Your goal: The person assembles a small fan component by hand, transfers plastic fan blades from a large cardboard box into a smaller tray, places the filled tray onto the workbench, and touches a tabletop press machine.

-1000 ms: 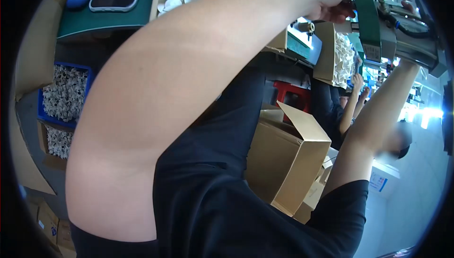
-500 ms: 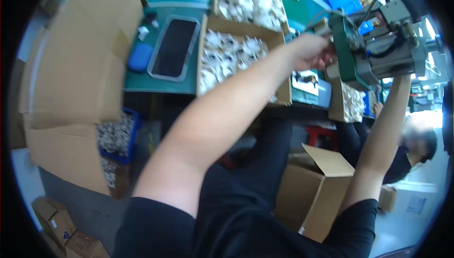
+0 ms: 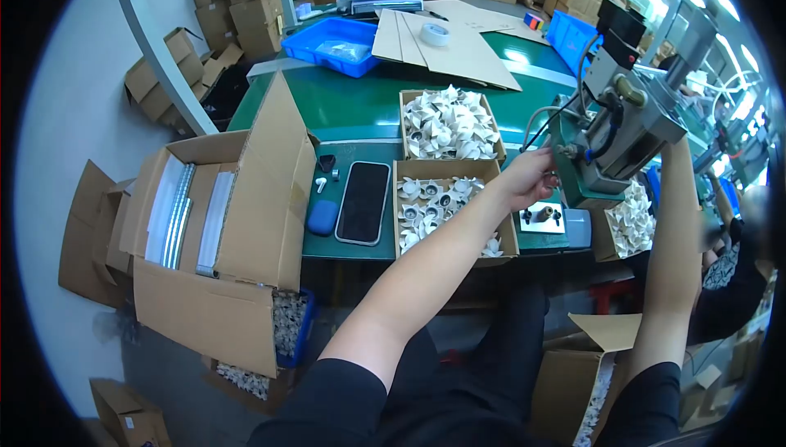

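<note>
My left hand [image 3: 528, 180] is beside the head of a green and grey bench press [image 3: 602, 152], above a metal fixture block [image 3: 543, 218]. Its fingers are curled together, and anything between them is too small to make out. My right forearm [image 3: 673, 242] reaches up behind the press, which hides the fingers of that hand. Below my left arm stands a cardboard tray [image 3: 399, 201] of white finned parts with round dark centres [image 3: 430, 191]. A second box of white finned parts [image 3: 450, 124] sits behind it, and another heap [image 3: 632, 222] lies right of the press.
On the green table [image 3: 344, 111] lie a phone [image 3: 363, 203], a blue case [image 3: 322, 218], a blue bin [image 3: 327, 46] and a tape roll [image 3: 435, 34] on cardboard. An open carton [image 3: 262, 201] stands left, another carton [image 3: 565, 390] below. A co-worker [image 3: 729, 283] sits at right.
My view has swung up and left, so the table's far side and left carton show more. My left hand stays by the press, with the fixture beneath it more visible.
</note>
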A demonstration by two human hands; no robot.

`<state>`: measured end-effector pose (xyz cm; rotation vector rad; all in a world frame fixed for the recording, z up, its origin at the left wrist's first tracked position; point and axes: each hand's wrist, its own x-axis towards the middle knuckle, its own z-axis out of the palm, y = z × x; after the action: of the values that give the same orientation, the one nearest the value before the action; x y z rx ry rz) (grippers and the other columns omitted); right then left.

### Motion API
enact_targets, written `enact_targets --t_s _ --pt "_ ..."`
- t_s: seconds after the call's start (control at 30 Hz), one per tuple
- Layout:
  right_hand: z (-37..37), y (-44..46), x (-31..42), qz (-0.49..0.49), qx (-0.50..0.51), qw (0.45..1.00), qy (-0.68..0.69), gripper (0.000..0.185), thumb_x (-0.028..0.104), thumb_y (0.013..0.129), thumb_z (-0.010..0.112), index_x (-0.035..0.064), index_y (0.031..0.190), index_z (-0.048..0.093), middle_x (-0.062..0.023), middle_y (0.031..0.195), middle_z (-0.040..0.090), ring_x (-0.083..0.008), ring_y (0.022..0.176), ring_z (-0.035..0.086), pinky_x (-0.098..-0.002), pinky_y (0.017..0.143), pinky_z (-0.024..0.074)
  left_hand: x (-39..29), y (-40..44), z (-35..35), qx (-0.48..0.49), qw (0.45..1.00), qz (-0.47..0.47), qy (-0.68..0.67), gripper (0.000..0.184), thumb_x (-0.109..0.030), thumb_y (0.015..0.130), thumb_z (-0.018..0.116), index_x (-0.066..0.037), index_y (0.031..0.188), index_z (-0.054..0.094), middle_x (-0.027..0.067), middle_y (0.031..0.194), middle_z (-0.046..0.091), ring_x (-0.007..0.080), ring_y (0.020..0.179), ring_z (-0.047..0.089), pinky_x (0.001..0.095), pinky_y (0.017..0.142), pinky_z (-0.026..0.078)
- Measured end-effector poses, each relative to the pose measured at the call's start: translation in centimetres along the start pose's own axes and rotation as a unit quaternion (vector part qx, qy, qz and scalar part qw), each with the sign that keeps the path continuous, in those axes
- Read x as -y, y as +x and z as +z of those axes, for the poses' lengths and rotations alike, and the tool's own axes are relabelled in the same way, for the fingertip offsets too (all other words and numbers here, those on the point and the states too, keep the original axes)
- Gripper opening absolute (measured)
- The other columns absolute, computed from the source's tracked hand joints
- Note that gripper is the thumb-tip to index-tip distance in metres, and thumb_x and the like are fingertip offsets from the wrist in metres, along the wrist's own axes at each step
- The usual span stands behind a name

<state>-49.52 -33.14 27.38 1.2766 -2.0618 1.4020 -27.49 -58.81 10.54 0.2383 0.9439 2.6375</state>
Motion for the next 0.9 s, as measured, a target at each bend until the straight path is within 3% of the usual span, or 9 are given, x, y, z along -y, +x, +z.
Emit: enact_targets --t_s 0.23,0.43,0.6,0.7,0.9 --pt "0.1 -1.2 -1.6 0.108 0.056 0.972 0.199 0.034 0.022 0.098 0.068 0.0057 0.127 0.067 -0.0088 0.12 0.07 -0.0217 0.105 0.067 -0.0361 0.093 0.0555 0.4 0.9 -1.2 0.009 1.0 -0.008 -0.001 0.013 -0.02 0.104 0.058 -0.016 0.116 0.062 -0.0035 0.09 0.063 0.0044 0.064 0.052 0.0166 0.045 0.035" --pt "0.1 -2.8 -2.7 0.213 0.103 0.904 0.356 0.031 0.019 0.096 0.07 0.004 0.122 0.07 -0.0101 0.115 0.072 -0.0226 0.099 0.07 -0.0368 0.088 0.0584 0.5 1.1 -1.4 0.018 1.0 0.001 0.014 0.012 -0.02 0.103 0.06 -0.015 0.115 0.061 -0.003 0.09 0.064 0.0053 0.065 0.053 0.0185 0.047 0.038" --pt "0.7 -3.5 -1.1 0.245 0.053 0.898 0.362 0.028 0.016 0.095 0.069 0.001 0.12 0.07 -0.0114 0.112 0.073 -0.0211 0.096 0.07 -0.0358 0.085 0.0593 0.4 1.5 -1.7 0.028 0.999 0.011 0.027 0.014 -0.019 0.103 0.061 -0.015 0.116 0.061 -0.0026 0.093 0.066 0.0058 0.068 0.056 0.0199 0.049 0.04" --pt "0.0 -2.4 -1.7 0.264 0.087 0.872 0.403 0.028 0.017 0.096 0.07 0.0012 0.119 0.071 -0.0117 0.114 0.073 -0.0207 0.098 0.07 -0.0365 0.085 0.0593 0.6 1.3 -1.7 0.035 0.999 0.008 0.026 0.015 -0.02 0.103 0.06 -0.015 0.117 0.061 -0.0022 0.094 0.067 0.0058 0.069 0.058 0.0202 0.05 0.041" --pt "-2.2 -2.8 -2.8 0.254 0.099 0.878 0.394 0.029 0.018 0.097 0.069 0.002 0.121 0.07 -0.0112 0.115 0.072 -0.0202 0.1 0.07 -0.0359 0.087 0.0587 0.4 1.3 -1.4 0.033 0.999 0.018 0.036 0.015 -0.022 0.105 0.059 -0.013 0.117 0.061 -0.0013 0.095 0.069 0.0054 0.069 0.061 0.0209 0.05 0.044"
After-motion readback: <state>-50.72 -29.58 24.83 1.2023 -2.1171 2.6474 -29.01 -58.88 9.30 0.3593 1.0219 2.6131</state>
